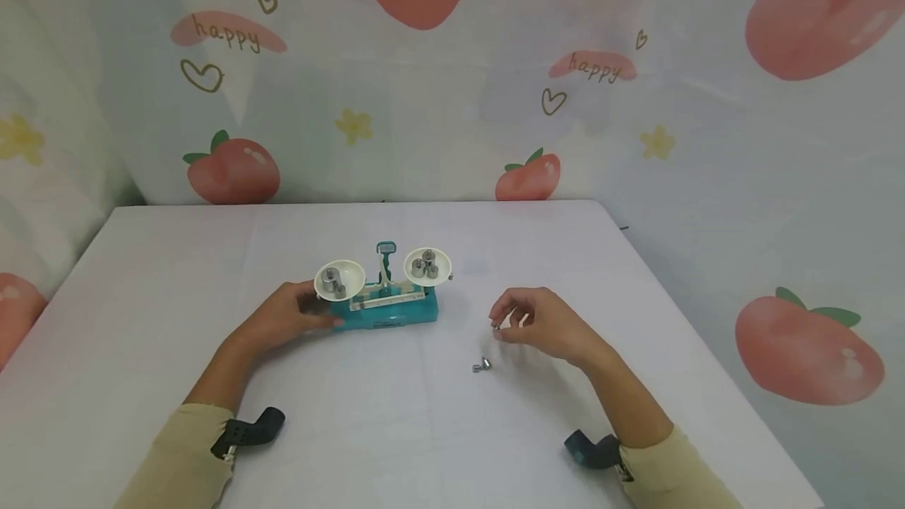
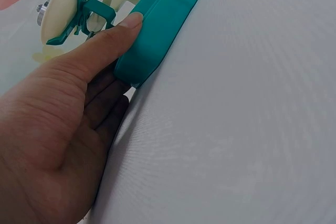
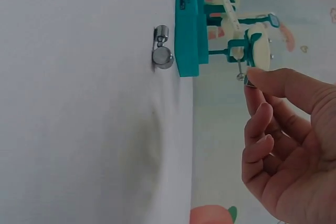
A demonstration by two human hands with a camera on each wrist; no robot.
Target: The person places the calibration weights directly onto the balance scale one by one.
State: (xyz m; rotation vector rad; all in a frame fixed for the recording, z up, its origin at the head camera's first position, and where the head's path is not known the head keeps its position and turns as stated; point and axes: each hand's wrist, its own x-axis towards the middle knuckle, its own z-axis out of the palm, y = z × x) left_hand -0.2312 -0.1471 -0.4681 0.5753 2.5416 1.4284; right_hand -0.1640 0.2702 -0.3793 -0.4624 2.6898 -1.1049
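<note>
A teal balance scale (image 1: 389, 316) with two cream pans stands on the white table. My left hand (image 1: 283, 316) grips the left end of its base, thumb on the front face and fingers behind, as the left wrist view shows. Metal weights (image 1: 331, 281) sit in the left pan, and several weights (image 1: 426, 264) stand in the right one. Off to the right of the scale, my right hand (image 1: 547, 324) is raised above the table. Between thumb and index finger it pinches a small metal weight (image 3: 249, 81), mostly covered by the fingertips.
Two small metal weights (image 1: 482, 365) lie close together on the table, below and left of the right hand. The white tabletop (image 1: 339, 430) reaches back to a fruit-patterned cloth (image 1: 438, 116). Black wrist cameras (image 1: 258, 426) are strapped over the beige sleeves.
</note>
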